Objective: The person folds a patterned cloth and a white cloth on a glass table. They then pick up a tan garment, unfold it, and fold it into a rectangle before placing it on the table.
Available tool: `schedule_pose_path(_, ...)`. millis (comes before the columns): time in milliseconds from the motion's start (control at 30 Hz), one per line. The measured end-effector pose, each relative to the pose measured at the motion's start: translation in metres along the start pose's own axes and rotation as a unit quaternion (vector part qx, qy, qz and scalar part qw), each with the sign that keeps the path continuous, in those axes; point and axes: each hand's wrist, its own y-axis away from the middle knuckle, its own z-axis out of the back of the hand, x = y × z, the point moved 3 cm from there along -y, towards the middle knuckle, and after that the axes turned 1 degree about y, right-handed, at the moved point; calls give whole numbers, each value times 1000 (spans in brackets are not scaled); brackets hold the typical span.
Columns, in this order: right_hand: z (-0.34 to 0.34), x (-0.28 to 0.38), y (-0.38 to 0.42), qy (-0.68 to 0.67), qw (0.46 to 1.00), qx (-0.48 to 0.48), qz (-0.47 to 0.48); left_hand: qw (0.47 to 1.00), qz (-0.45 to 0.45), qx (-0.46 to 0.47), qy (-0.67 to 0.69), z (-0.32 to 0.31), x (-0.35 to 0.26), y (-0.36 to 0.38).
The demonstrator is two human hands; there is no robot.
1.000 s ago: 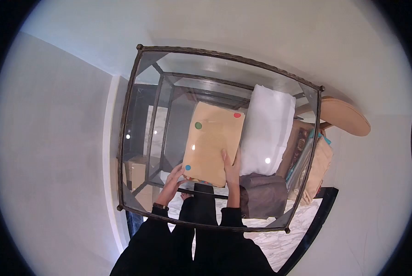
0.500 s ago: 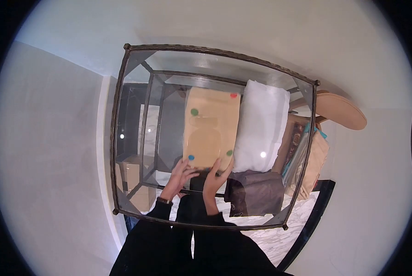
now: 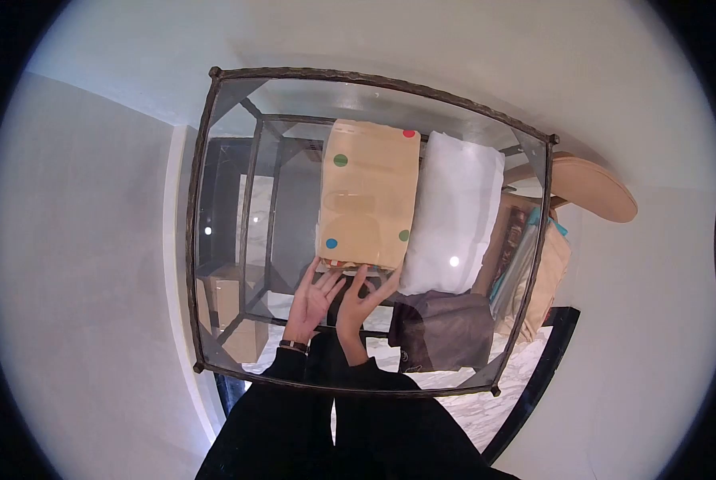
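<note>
Beneath the glass table top lies a folded yellow cloth (image 3: pixel 370 188) with red, green and blue dots, its long side running away from me. My left hand (image 3: pixel 313 302) is at its near left corner, palm partly turned up and fingers spread. My right hand (image 3: pixel 359 310) touches the near right corner with its fingers apart. Striped layers show along the cloth's near edge. A folded white cloth (image 3: pixel 454 212) lies just to the right of the yellow one, and a dark grey-brown cloth (image 3: pixel 444 328) sits nearer to me.
The dark metal frame (image 3: pixel 374 80) of the glass table surrounds both hands. Cardboard boxes (image 3: pixel 242 320) stand at the lower left. Hanging or stacked fabrics (image 3: pixel 534 280) and a tan rounded seat (image 3: pixel 594 188) are at the right.
The yellow cloth has moved away from me, up in the view. Both hands have shifted to its near edge, and my left hand has opened wider.
</note>
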Motion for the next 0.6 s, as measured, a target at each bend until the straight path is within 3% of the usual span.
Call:
schedule_pose_path(233,-15,-20,-17,-35,999,15,21,998,22,-4,63,-15,0,-17)
schedule_pose_path(433,22,-15,8,-112,985,130,1,997,22,1,76,-14,12,-1)
schedule_pose_path(600,104,-14,70,125,933,323,100,994,96,35,24,9,30,37)
